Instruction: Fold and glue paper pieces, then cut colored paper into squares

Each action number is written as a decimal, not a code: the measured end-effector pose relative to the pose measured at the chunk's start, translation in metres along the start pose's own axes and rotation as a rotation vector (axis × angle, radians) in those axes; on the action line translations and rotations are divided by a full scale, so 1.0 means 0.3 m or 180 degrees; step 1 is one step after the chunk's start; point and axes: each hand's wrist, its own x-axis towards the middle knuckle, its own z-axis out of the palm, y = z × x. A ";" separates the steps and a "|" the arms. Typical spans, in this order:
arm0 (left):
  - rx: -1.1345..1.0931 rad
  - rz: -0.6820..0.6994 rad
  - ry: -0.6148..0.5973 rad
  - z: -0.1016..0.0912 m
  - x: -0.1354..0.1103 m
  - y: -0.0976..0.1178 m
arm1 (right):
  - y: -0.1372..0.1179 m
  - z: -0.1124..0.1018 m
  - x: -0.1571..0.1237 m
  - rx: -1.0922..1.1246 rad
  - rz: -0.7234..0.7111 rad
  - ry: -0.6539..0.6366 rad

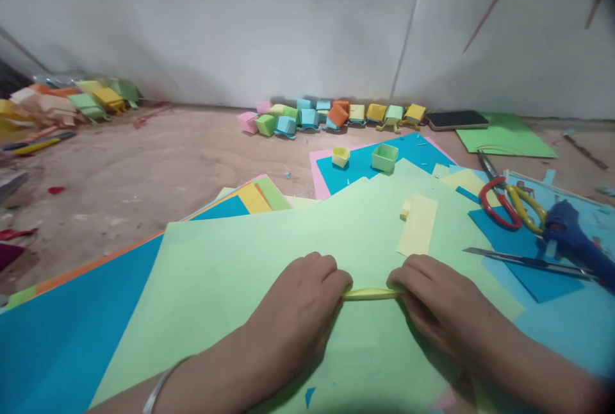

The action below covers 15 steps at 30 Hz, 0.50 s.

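My left hand [300, 298] and my right hand [435, 302] rest on a large light green paper sheet [269, 260]. Between them they pinch the two ends of a narrow folded yellow paper strip [372, 293] that lies flat on the sheet. Both hands have their fingers curled closed on the strip. A pale yellow paper rectangle [418, 225] lies just beyond my right hand, with a small yellow scrap [405, 209] at its left.
Blue [62, 331], orange and pink sheets lie under the green one. Scissors [509, 199], a blue glue gun [574, 238] and a metal blade [523, 260] sit at right. Two small paper boxes [384, 156] stand ahead; rows of folded boxes [331, 116] line the wall beside a phone [456, 120].
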 end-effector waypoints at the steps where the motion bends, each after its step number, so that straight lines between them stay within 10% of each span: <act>1: -0.0009 0.0030 0.0043 -0.001 0.000 -0.001 | -0.003 -0.006 0.002 0.0072 -0.0001 -0.0022; 15: -0.0562 -0.0081 0.0525 -0.029 0.001 0.002 | -0.007 -0.033 0.004 0.0785 -0.0111 0.0658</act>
